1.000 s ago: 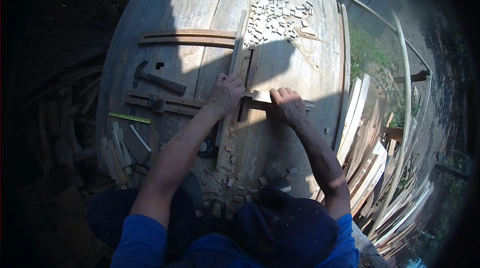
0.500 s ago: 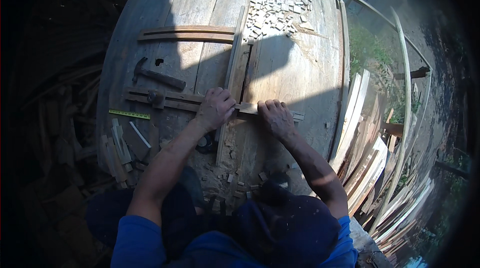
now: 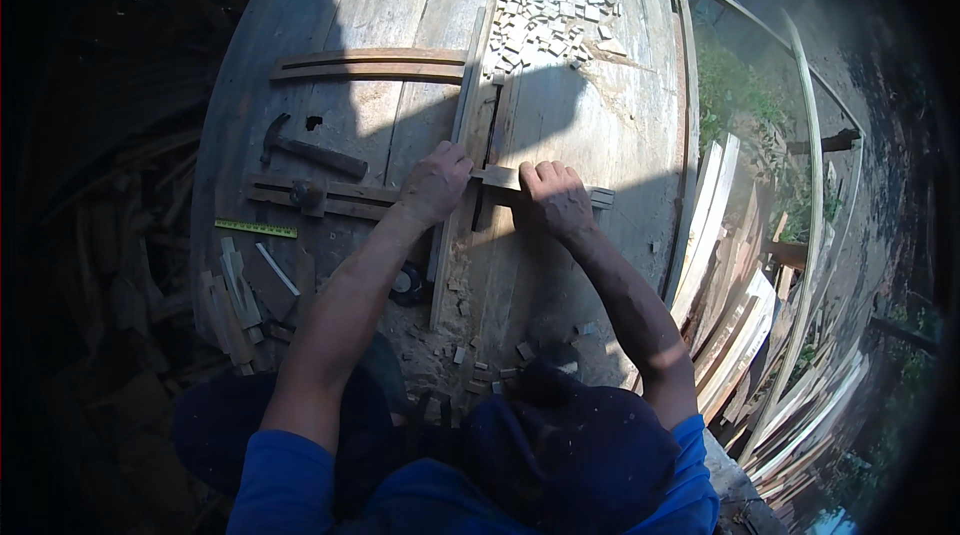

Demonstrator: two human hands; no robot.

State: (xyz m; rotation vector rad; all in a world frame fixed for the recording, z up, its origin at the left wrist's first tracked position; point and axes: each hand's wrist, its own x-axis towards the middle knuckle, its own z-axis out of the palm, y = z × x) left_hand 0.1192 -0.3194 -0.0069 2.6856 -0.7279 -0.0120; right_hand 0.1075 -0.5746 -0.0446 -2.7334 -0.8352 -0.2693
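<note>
My left hand (image 3: 437, 182) and my right hand (image 3: 556, 198) are closed on a short wooden strip (image 3: 499, 177) held crosswise between them. The strip crosses a dark slot (image 3: 494, 123) in the wooden worktable (image 3: 400, 15). Close beside the slot, on its left, a long wooden rail (image 3: 470, 100) runs away from me, and my left hand lies over it. Past my right hand, the pale end of a slatted piece (image 3: 602, 197) sticks out. My fingers hide most of the strip's ends.
A hammer (image 3: 315, 153), a yellow tape measure strip (image 3: 255, 227) and two brown battens (image 3: 370, 64) lie on the left. Small cut wood blocks (image 3: 540, 25) are heaped at the far side. Long boards (image 3: 712, 205) are stacked beyond the right edge.
Both hands have moved away from me along the slot, carrying the wooden strip forward. The left hand has gone a bit farther than the right.
</note>
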